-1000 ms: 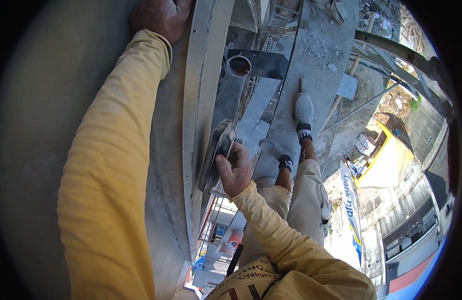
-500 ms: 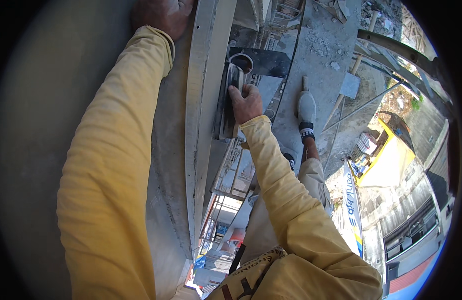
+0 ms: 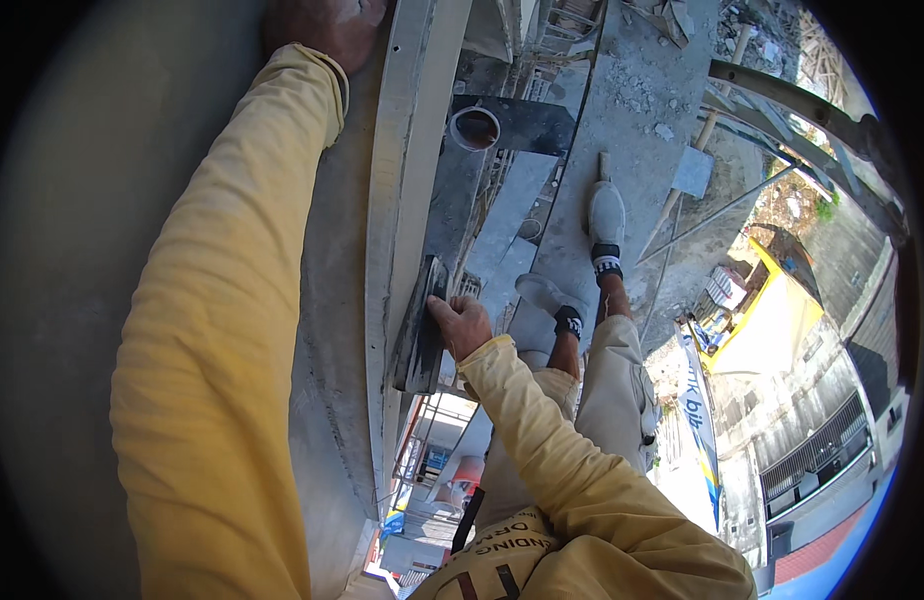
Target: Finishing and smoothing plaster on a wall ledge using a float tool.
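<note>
My right hand is closed around the handle of a dark rectangular plastering float. The float stands on edge, its face against the side of the wall's corner. Along that corner runs a long pale metal straightedge with small holes. At the top of the view, my left hand rests by the straightedge's upper part, against the smooth grey wall. The frame edge cuts it off and its fingers are hidden, so its grip cannot be made out.
A round container sits on a dark board beyond the float. My feet are on a narrow scaffold plank littered with rubble. Metal scaffold tubes cross at the right, with a drop to the ground below.
My right hand has drawn the float down along the corner toward my body, uncovering the round container. My left hand has barely shifted. The view has moved slightly.
</note>
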A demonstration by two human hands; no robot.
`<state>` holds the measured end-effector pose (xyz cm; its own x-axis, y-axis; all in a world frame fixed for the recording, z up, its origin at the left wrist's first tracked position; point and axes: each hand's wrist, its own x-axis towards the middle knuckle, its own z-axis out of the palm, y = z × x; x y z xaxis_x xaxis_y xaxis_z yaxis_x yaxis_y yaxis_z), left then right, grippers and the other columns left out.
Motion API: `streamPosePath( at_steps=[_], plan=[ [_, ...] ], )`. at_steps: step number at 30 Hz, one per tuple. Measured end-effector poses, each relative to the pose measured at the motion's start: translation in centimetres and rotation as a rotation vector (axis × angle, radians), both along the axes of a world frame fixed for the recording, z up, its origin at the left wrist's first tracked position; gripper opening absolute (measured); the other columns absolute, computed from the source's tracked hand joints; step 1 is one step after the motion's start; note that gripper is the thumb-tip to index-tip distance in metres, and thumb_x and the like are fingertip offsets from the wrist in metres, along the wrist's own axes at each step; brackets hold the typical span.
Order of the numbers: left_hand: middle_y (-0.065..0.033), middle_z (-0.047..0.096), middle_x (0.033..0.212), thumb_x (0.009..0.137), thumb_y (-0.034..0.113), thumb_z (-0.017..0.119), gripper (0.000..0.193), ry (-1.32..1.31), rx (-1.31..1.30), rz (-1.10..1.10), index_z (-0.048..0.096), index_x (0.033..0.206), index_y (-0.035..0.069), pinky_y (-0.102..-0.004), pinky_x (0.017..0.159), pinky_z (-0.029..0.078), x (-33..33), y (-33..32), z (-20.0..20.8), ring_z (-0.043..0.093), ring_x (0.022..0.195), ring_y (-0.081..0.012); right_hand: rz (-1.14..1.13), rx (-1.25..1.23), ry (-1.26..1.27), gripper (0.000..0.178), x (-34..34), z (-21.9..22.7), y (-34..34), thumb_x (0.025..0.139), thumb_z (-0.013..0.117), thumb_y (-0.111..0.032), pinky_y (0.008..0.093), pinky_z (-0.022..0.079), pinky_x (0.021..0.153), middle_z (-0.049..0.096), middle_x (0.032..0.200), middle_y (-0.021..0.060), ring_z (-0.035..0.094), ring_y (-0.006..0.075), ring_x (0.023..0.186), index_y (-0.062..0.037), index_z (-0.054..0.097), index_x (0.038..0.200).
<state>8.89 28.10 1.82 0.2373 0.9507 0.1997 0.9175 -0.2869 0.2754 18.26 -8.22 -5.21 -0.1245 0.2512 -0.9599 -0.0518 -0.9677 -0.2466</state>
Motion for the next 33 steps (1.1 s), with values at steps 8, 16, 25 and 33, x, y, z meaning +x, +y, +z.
streamPosePath(
  at_steps=[8,16,25,33],
  plan=[
    [-0.0173,0.071,0.106,0.101,0.030,0.055,0.025,-0.030,0.004,-0.020,0.065,0.110,0.009,-0.0446,0.084,0.053,1.0,0.1,-0.7,0.068,0.098,-0.0381,-0.630,-0.077,0.407,0.041,-2.5,-2.9,-8.9,0.106,0.051,-0.032,0.0345,0.053,0.092,0.070,0.112,0.0130,0.069,0.0213,0.099,0.0031,0.061,0.125],
    [-0.0172,0.071,0.105,0.101,0.029,0.055,0.024,-0.061,0.016,-0.049,0.064,0.109,0.008,-0.0450,0.083,0.053,0.1,0.1,-0.3,0.068,0.097,-0.0386,-0.787,0.138,0.470,0.034,3.9,-0.1,14.1,0.106,0.048,-0.017,0.0334,0.052,0.098,0.067,0.123,0.0128,0.066,0.0206,0.107,0.0005,0.058,0.134],
    [-0.0173,0.070,0.104,0.101,0.030,0.055,0.023,-0.031,0.042,-0.054,0.064,0.108,0.011,-0.0465,0.083,0.052,0.0,0.2,-0.4,0.066,0.099,-0.0395,-0.457,0.929,0.283,0.037,9.5,-3.5,24.7,0.103,0.051,-0.013,0.0344,0.050,0.100,0.064,0.133,0.0136,0.063,0.0225,0.118,-0.0010,0.056,0.138],
    [-0.0188,0.069,0.109,0.101,0.033,0.054,0.028,-0.032,-0.006,0.015,0.065,0.112,0.010,-0.0447,0.087,0.052,0.2,-0.3,0.3,0.067,0.103,-0.0391,-0.748,0.563,0.577,0.032,8.8,-0.6,14.6,0.107,0.048,-0.021,0.0335,0.051,0.094,0.067,0.120,0.0116,0.065,0.0200,0.106,0.0006,0.057,0.128]
  ],
)
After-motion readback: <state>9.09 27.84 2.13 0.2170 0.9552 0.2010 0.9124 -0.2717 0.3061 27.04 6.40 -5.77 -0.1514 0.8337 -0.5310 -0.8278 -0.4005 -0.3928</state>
